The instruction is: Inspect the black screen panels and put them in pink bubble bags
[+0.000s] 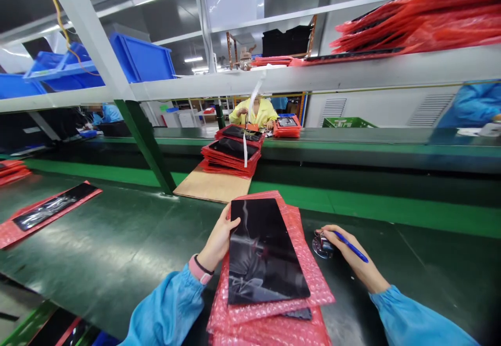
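Note:
A glossy black screen panel (266, 254) lies tilted towards me on a pile of red bubble-wrap bags (313, 262). My left hand (219, 235) grips its left edge, thumb on the face and fingers hidden behind. The corner of another dark panel (299, 313) shows lower in the pile. To the right, my right hand (348, 249) is closed with a blue pen (351, 246) in it, the pen lying back across the hand. Its fingertips are at a small shiny metal object with a round base (323, 247), standing on the bench; whether they grip it I cannot tell.
A stack of panels on red bags (230, 160) stands ahead on a wooden board (213, 184). Another panel (57, 207) lies on the bench at left. A green post (146, 145) rises ahead-left. Red bags (422, 22) fill the upper shelf. A person in yellow (254, 111) sits opposite.

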`<state>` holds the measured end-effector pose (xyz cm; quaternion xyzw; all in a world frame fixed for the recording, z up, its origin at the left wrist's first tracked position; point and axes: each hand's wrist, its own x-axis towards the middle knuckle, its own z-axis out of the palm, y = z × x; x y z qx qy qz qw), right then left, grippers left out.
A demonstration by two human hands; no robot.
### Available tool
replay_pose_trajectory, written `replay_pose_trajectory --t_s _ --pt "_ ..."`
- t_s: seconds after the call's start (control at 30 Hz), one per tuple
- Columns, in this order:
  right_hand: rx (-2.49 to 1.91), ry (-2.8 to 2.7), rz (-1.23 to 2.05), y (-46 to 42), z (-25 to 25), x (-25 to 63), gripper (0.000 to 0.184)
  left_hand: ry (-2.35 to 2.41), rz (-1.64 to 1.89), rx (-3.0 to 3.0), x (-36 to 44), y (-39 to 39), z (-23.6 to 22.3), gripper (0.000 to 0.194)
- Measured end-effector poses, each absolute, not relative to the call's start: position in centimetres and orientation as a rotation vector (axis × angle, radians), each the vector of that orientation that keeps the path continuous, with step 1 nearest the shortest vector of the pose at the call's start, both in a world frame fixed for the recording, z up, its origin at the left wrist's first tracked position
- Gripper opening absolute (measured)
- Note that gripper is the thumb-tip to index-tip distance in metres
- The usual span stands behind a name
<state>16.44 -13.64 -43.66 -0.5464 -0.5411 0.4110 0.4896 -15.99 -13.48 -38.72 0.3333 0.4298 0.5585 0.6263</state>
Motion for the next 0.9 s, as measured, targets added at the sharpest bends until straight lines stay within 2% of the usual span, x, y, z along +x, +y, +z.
replay_pose_trajectory --t_s 0.1,0.27,0.4,0.63,0.8,0.9 --pt "-1.33 -1.3 0.96 -13.6 -43.9 16.4 0.038 1.02 1.185 0.954 -16.3 -13.3 -38.1 0.063" --pt "-1.315 -1.208 0.742 -14.1 -44.9 16.6 0.049 1.251 1.052 1.077 -19.8 -11.8 -37.5 0.02" --pt "-1.257 -1.205 0.612 -15.7 -44.8 15.7 0.039 1.349 0.948 1.0 -21.3 -11.8 -38.5 0.028" --pt "-1.109 -1.549 0.843 -19.6 -43.7 11.2 0.024 1.205 0.981 0.891 -20.0 -13.1 -38.5 0.029" --pt "-1.048 -1.594 0.886 -21.0 -42.7 9.7 0.025 1.155 0.941 0.768 -20.8 -13.3 -36.8 0.051" --pt "-1.021 -1.54 0.931 -21.3 -42.3 9.6 0.023 1.082 0.917 0.723 -21.0 -13.5 -35.8 0.041"
